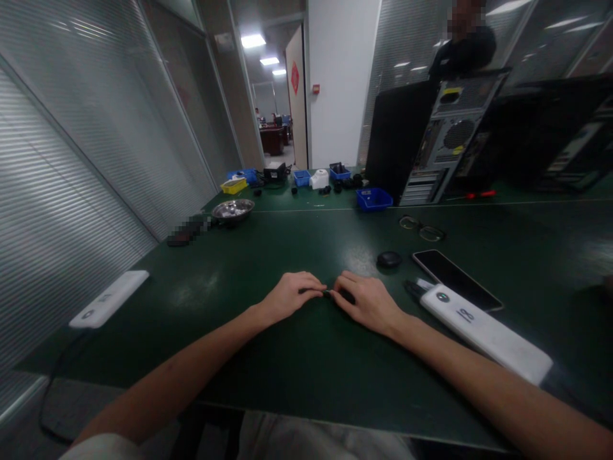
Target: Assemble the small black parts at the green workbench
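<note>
My left hand (294, 295) and my right hand (366, 299) meet low over the middle of a green tabletop (268, 370). Between their fingertips is a small black piece (327, 294), mostly hidden and too small to name by kind. The left thumb and fingers pinch it from one side. From the other side, the right thumb and curled fingers close on it. A round black object (389, 259) lies beyond my right hand. Close to the right forearm rests a white power bank (488, 332), with a black cable plugged into its near-hand end.
A phone (457, 280) and glasses (421, 228) lie to the right. Farther back are a blue bin (373, 199), a metal bowl (233, 209), a yellow tray (234, 186) and an open computer case (450, 137). Another white power bank (110, 299) sits left. A person (467, 48) stands behind the case.
</note>
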`<state>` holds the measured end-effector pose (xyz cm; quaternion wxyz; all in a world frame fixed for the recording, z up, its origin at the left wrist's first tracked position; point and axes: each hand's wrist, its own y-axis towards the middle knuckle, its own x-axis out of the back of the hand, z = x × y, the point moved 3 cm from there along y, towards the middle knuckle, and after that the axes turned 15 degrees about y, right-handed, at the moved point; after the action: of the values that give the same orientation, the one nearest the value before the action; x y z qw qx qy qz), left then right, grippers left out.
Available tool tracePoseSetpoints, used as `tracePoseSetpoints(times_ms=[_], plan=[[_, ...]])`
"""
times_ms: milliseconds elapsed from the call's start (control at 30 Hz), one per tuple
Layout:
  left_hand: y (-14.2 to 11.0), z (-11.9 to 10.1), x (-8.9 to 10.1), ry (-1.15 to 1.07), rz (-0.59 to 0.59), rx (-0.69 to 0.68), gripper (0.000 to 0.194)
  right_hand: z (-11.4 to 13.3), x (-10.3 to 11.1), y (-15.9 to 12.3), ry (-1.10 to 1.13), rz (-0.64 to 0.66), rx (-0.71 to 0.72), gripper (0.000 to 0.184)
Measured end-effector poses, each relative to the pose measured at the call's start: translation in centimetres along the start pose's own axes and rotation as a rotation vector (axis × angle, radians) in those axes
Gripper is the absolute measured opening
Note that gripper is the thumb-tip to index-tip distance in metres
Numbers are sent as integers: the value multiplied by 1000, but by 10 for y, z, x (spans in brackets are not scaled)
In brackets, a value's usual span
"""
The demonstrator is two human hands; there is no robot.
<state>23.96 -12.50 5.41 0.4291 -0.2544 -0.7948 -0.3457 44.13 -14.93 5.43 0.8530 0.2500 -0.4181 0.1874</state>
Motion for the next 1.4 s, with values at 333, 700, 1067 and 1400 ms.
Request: tracePoseSetpoints(times_ms=[333,700,1067,1400], plan=[[-2,-1,2,-28,-18,4,24,1,0,-1,16,15,30,27],[-2,-6,3,10,16,-53,25,2,-2,-1,34,10,49,27],[0,-4,-2,187,27,5,38,-5,2,2,-28,-49,-28,25],[3,-14,0,290,113,5,49,-2,6,2,-247,8,-19,24]])
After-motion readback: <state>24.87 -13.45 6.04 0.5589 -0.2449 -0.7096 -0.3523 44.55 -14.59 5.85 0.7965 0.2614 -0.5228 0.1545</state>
